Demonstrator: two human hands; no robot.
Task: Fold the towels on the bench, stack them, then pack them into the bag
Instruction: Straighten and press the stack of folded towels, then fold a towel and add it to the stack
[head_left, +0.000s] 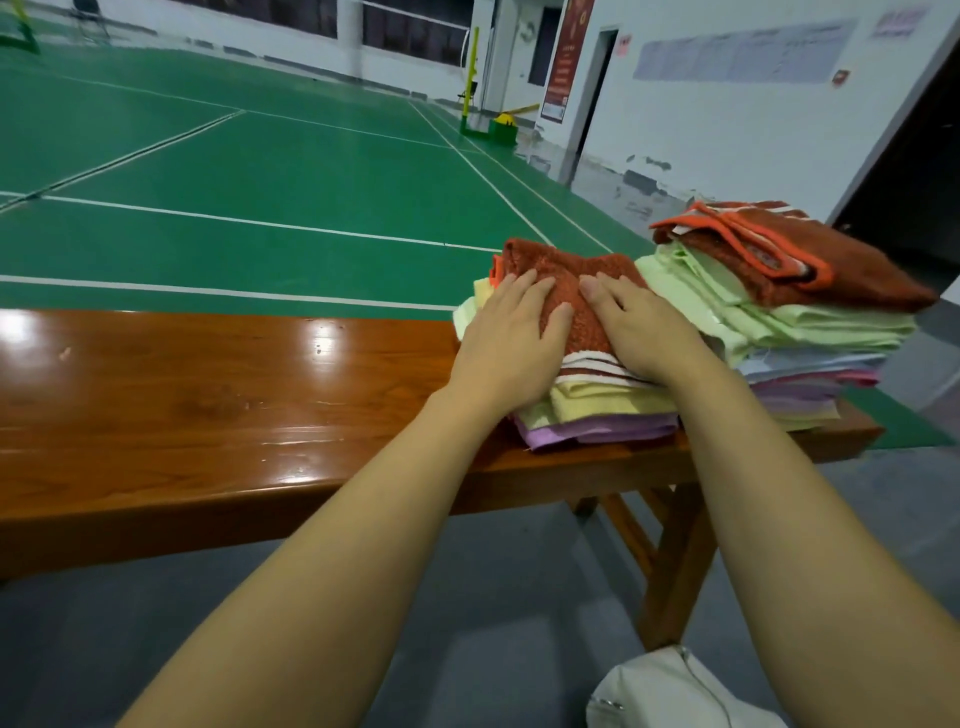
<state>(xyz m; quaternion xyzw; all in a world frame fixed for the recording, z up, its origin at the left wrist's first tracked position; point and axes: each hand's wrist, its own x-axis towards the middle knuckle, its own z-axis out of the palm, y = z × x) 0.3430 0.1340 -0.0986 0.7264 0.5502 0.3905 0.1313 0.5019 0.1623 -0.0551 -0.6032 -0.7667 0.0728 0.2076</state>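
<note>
A folded rust-red towel (563, 291) with white stripes tops a short stack of yellow and purple towels (597, 415) on the wooden bench (208, 405). My left hand (511, 332) and my right hand (644, 332) lie side by side on this red towel, fingers straight, pressing it flat. To the right stands a taller, untidy pile (810, 332) of green, blue, pink and purple towels, with another red towel with orange trim (795, 254) on top. A white bag (670, 691) sits on the floor below my right arm.
The bench stretches bare to the left of the stacks, its leg (670, 566) below the towels. Beyond it lies a green court floor (260, 171) with white lines. A white wall (727, 114) and a dark doorway (914, 171) stand at the right.
</note>
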